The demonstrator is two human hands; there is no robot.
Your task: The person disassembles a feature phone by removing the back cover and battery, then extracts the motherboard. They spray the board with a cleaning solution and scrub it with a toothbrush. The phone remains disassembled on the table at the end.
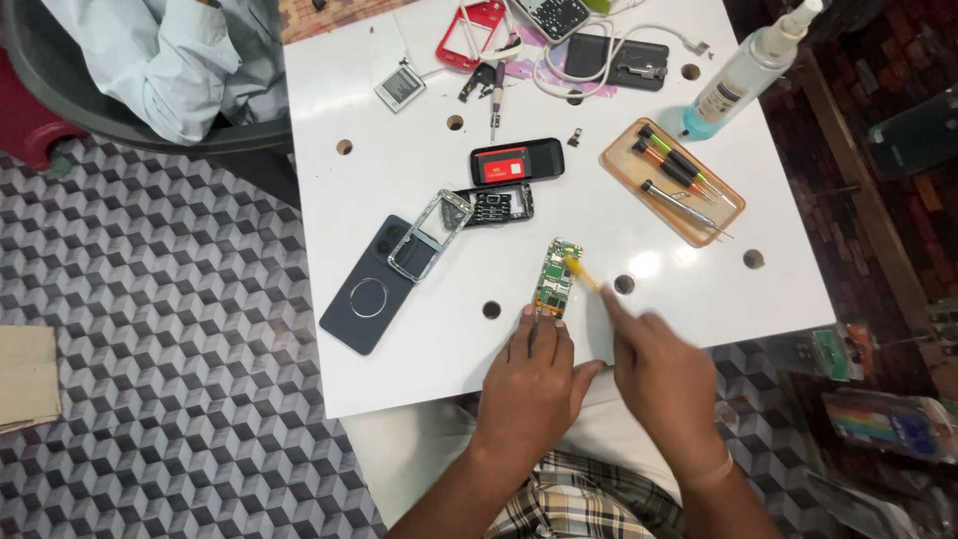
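Green board (555, 275) at lower centre is pinned by left hand (532, 384) fingertips while right hand (664, 384) pinches a yellow tool (582, 272) on it.

Single head view, looked steeply down from above onto white table (419, 329). Wearer's hands entered from 6 o'clock; far table edge lay toward 12. Medium distance: whole tabletop visible, patterned floor (150, 329) at 9 o'clock.

Your left hand (532, 384) lies palm down at the near edge, fingers stretched far and pressed together at the tips. Just to its right, your right hand (661, 377) is blurred, fingers curled in a pinching grip, both forearms reaching in from near.
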